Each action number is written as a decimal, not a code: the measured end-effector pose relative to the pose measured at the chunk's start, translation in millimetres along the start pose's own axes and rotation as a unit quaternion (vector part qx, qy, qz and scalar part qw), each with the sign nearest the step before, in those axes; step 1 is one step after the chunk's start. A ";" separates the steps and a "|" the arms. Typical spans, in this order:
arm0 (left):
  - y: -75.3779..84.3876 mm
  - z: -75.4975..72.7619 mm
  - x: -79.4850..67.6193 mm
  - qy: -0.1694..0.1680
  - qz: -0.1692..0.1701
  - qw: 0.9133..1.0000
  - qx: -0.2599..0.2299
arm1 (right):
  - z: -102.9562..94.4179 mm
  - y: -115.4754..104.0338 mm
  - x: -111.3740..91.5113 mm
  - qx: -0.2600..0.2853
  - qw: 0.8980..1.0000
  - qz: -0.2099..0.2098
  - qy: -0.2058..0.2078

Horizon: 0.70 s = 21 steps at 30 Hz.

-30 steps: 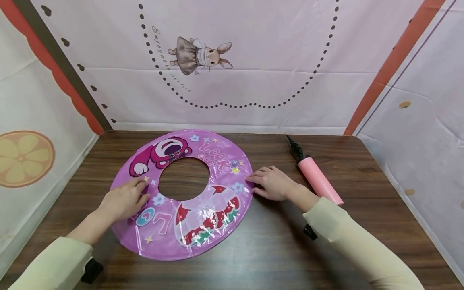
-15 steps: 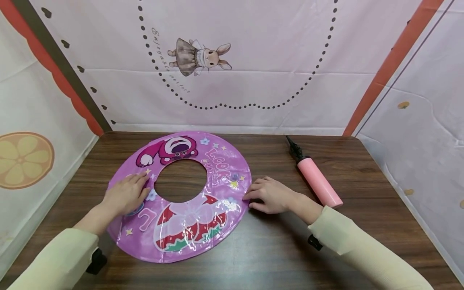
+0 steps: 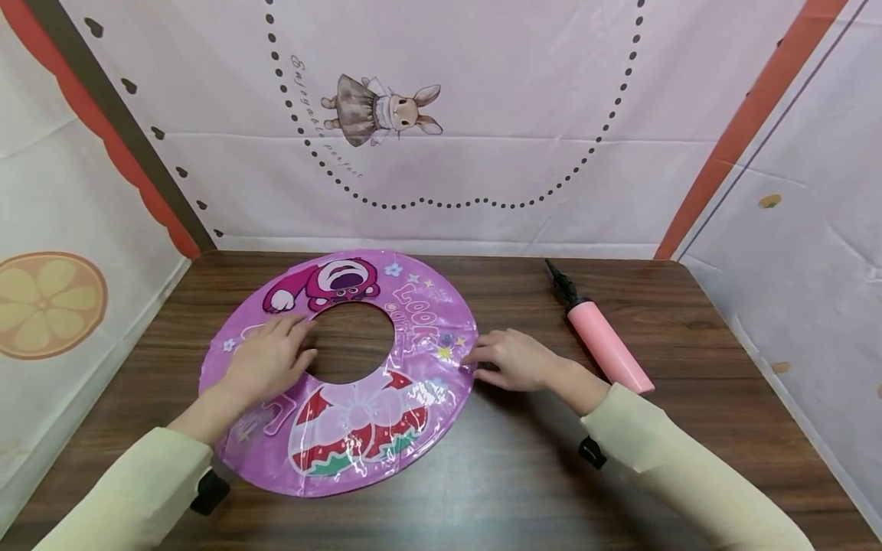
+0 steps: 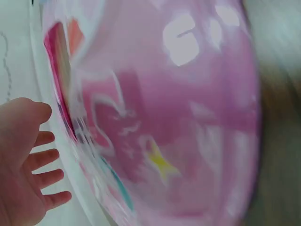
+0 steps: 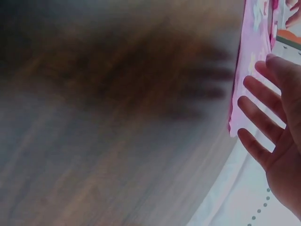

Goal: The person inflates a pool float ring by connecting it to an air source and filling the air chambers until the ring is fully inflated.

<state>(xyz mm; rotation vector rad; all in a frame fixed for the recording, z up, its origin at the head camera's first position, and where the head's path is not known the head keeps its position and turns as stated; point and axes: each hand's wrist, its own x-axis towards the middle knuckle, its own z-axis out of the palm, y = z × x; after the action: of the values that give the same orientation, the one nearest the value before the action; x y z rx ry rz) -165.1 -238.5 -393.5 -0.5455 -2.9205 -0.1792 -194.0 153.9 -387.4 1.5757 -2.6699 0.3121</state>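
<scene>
My left hand point(image 3: 267, 361) is over the left side of a flat, glossy purple plastic ring printed with a bear and strawberries point(image 3: 358, 421), fingers loosely spread, holding nothing, tips by the hole. My right hand point(image 3: 513, 361) is at the ring's right edge, fingers apart and slightly bent; whether they press, I cannot tell. Ring position: left of centre, flat on the brown wood-grain table point(image 3: 475, 482), far rim near the table's far edge. A pink cylindrical hand pump with a black nozzle point(image 3: 609, 344) lies to the right, apart from the ring.

Risks, my judgement:
1. Slick plastic on a smooth top: uneven pushes would likely swivel the ring or slide it off the far edge.
2. Left fingertips could snag the hole's border and fold the sheet.
3. My right forearm is just beside the pump; a rightward sweep could set the round barrel rolling
</scene>
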 end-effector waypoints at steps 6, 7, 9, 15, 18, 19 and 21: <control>31.6 2.1 14.5 0.006 0.036 0.999 -0.014 | -3.9 10.3 6.1 -0.021 0.999 0.047 0.015; 36.5 2.3 16.6 0.006 0.040 0.999 -0.016 | -4.6 11.6 7.5 -0.023 0.998 0.055 0.020; 45.6 3.1 21.0 0.007 0.050 0.999 -0.019 | -6.0 13.8 9.9 -0.029 0.997 0.066 0.030; 69.4 7.4 34.9 0.038 0.095 0.994 -0.040 | -6.8 16.4 20.1 -0.030 0.995 0.089 0.035; 80.9 9.7 42.2 0.043 0.103 0.992 -0.054 | -5.6 15.6 25.7 -0.024 0.995 0.097 0.030; 85.1 10.6 44.9 0.042 0.104 0.992 -0.061 | -5.1 15.4 27.4 -0.022 0.994 0.099 0.028; 93.5 12.6 50.6 0.039 0.104 0.991 -0.074 | -3.7 15.3 30.5 -0.017 0.994 0.105 0.025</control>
<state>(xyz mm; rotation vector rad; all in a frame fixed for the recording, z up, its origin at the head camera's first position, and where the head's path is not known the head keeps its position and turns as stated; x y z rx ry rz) -179.0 -132.4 -388.5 -0.8403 -2.7665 -0.3822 -222.4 135.4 -382.5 1.2615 -2.7908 0.3048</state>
